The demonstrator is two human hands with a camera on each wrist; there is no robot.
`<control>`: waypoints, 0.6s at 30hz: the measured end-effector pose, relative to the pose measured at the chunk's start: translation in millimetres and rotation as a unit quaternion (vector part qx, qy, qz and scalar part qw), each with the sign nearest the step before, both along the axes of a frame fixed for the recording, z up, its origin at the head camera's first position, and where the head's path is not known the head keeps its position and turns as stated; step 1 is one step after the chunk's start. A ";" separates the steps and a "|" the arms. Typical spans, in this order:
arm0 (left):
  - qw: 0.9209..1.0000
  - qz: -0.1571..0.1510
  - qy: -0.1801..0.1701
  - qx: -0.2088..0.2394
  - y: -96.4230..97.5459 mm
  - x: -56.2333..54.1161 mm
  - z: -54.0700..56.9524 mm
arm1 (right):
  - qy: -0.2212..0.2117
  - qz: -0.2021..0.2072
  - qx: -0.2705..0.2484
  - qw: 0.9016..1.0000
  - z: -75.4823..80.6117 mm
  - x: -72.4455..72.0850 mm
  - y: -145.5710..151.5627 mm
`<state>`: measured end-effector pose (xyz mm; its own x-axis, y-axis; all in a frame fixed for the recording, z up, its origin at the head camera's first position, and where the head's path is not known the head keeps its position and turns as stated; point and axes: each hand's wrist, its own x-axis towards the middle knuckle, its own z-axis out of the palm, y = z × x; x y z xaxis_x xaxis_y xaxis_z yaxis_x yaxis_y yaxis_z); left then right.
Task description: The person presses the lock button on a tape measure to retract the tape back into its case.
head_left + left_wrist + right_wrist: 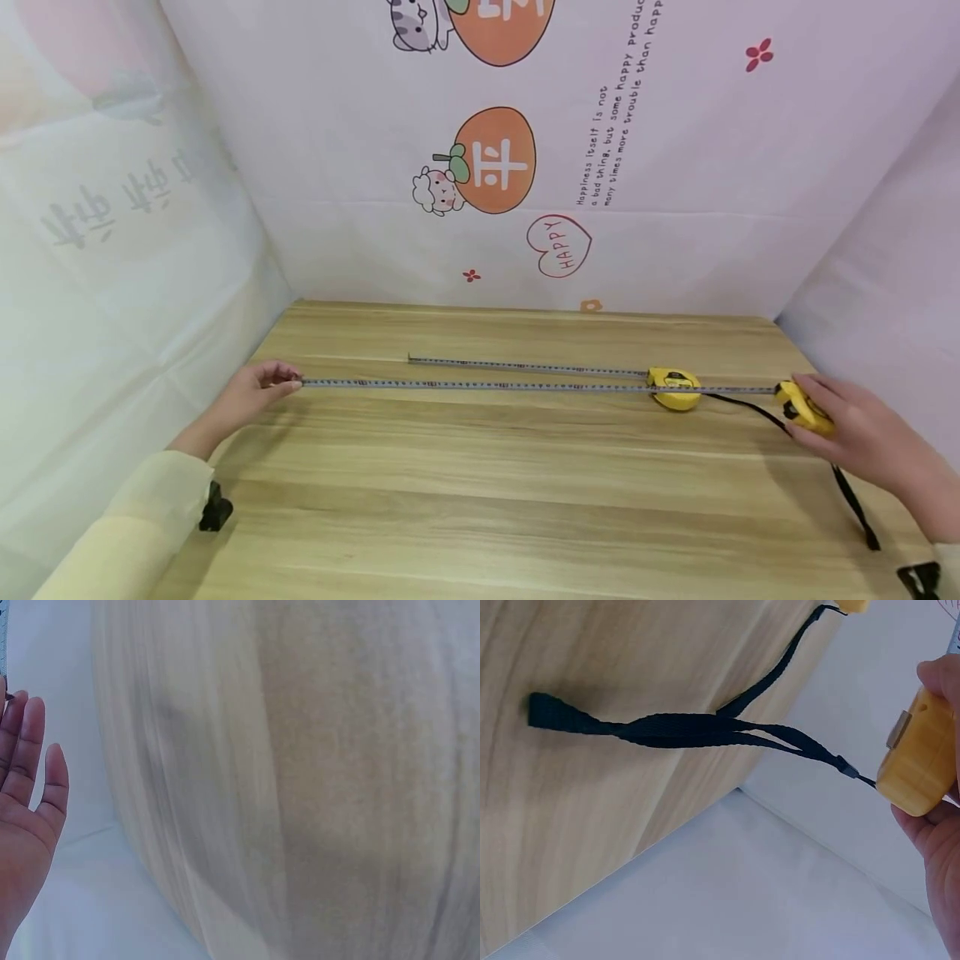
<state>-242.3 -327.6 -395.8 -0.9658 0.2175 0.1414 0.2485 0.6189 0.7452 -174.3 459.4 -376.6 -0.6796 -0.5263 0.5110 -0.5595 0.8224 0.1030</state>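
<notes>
My right hand point(862, 425) grips a yellow tape measure point(802, 408) near the table's right side. Its metal blade point(465, 385) is drawn out leftward in a long straight line. At the far end, my left hand point(258, 396) pinches the blade's tip between thumb and fingers. A second yellow tape measure point(678, 400) lies on the table, with its own shorter blade point(525, 367) extended left, behind the held one. The held blade passes across the second case in the head view. In the right wrist view, a black wrist strap point(697, 729) hangs from the held case point(919, 754).
Everything is over a wood-grain table point(480, 500). A white printed sheet point(360, 167) stands behind it, with pale sheets at both sides. The second tape measure's black strap point(750, 406) runs right, under the right hand.
</notes>
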 end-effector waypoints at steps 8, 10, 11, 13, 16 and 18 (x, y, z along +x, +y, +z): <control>1.000 0.009 -0.009 -0.003 -2.6 -1.3 4.5 | 0.101 0.046 0.007 0.994 5.7 -7.9 -4.4; 1.000 0.008 -0.006 0.005 -2.9 -1.8 5.9 | 0.108 0.052 0.010 0.993 8.1 -9.5 -5.2; 1.000 0.008 -0.005 0.009 -3.0 -2.0 6.7 | 0.108 0.051 0.010 0.993 9.1 -9.9 -5.6; 1.000 0.008 -0.001 0.018 -2.9 -3.0 7.9 | 0.108 0.051 0.012 0.993 11.2 -10.3 -6.3; 1.000 0.009 0.006 0.027 -2.6 -4.6 9.9 | 0.100 0.044 0.012 0.994 13.9 -10.1 -6.5; 0.999 0.011 0.010 0.031 -2.8 -5.8 11.6 | 0.100 0.045 0.014 0.994 16.5 -10.7 -6.2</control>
<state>-248.1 -330.3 -384.2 -0.9671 0.1861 0.1733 0.2504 0.5776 0.7770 -185.0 453.2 -360.1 -0.5160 -0.5957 0.6155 -0.5968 0.7655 0.2406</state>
